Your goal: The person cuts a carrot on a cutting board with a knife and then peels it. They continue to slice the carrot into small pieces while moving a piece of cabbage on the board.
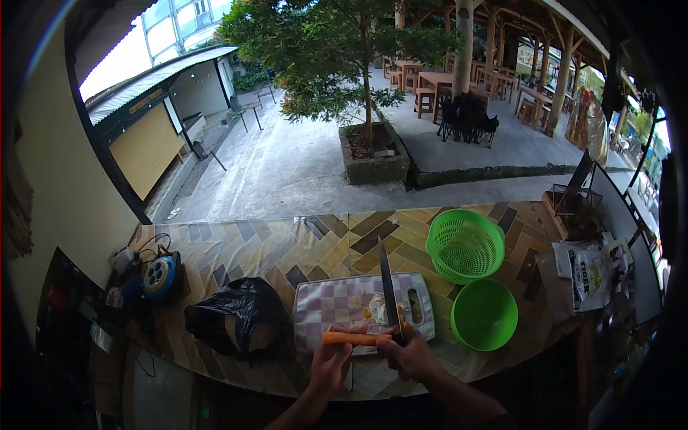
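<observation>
My left hand [330, 367] is closed around one end of an orange carrot [351, 338], held crosswise over the near edge of the cutting board. My right hand [408, 352] grips a knife [388, 279] by its handle, the long dark blade pointing up and away from me, close by the carrot's right end. Below them lies a purple-and-white checkered cutting board [326, 301] with a handle slot at its right side. Pale peelings or scraps [378, 307] and a small orange piece rest on the board beside the blade.
Right of the board stand a green colander [466, 244] and a green bowl [484, 315]. A black plastic bag [240, 315] sits at the left. Farther left is a blue cord reel [159, 275]. Plastic packets [589, 279] lie at the far right.
</observation>
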A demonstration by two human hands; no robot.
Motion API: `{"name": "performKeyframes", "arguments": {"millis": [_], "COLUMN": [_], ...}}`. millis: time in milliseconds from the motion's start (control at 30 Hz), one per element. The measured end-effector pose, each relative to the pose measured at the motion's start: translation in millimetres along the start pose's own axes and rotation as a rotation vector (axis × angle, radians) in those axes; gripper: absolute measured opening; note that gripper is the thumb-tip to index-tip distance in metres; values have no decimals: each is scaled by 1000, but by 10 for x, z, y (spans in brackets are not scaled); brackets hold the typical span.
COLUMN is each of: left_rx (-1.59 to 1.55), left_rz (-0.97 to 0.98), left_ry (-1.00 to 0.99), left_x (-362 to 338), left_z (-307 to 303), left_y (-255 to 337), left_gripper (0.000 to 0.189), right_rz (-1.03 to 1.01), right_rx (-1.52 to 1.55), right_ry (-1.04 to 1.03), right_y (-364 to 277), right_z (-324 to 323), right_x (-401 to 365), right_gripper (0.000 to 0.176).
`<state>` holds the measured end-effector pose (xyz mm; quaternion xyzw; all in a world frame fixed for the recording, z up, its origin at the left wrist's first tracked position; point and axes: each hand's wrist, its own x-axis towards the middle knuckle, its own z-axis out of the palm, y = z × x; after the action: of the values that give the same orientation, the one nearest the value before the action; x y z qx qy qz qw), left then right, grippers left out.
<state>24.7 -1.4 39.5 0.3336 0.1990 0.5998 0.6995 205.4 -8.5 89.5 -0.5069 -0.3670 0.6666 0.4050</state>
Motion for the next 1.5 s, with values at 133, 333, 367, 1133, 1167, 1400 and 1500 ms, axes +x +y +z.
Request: {"name": "performKeyframes", "arguments": {"millis": [133, 333, 367, 1133, 1167, 1400, 1500], "left_rx": [441, 497, 565, 866, 811, 507, 864], "left_rz": [-116, -251, -246, -357, -230, -469, -518], "left_ry": [26, 90, 105, 86, 108, -237, -272], "left_x": [14, 93, 116, 135, 141, 161, 215], "left_z": [-127, -362, -380, -400, -341, -324, -310], "left_y": [273, 258, 237, 113, 61, 296, 347], "left_gripper": [25, 28, 29, 30, 31, 38, 39], "right_rz": [-98, -35, -21, 12, 0, -46, -95], "right_rx": [-212, -155, -144, -184, -200, -294, -310], "right_ry": [-82, -92, -96, -115, -105, -106, -73], "right_y": [-21, 24, 6, -1, -2, -67, -64], "right_z": [-185, -274, -295, -561, -556, -496, -459], "right_x": [88, 187, 197, 285, 285, 335, 394], "right_gripper": [24, 30, 29, 28, 28, 28, 28]}}
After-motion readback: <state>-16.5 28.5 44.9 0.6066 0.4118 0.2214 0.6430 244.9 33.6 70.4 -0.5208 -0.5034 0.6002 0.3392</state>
